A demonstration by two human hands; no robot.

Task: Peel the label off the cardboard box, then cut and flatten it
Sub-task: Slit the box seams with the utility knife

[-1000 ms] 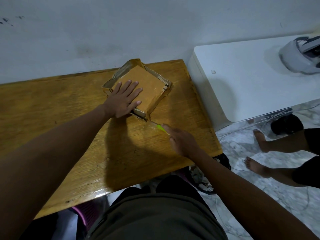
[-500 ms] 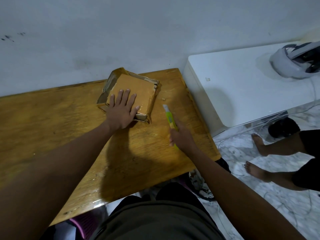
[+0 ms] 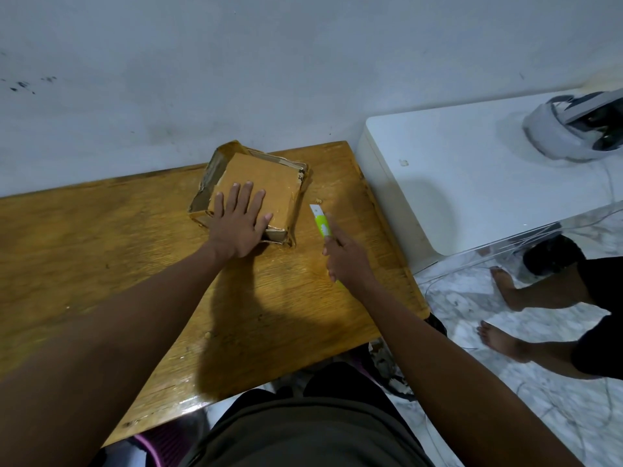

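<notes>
Pressing flat, the left hand [image 3: 240,224] is pinning the box [image 3: 259,190] at the worktop's [image 3: 101,251] far edge; the right hand [image 3: 347,261] is gripping a cutter [image 3: 321,221]. Cardboard looks light, stiff, apt to slide, so bracing its top is sensible.

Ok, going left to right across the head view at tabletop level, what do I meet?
Left hand flat on the cardboard box → green cutter in the right hand → white cabinet → white headset.
</notes>
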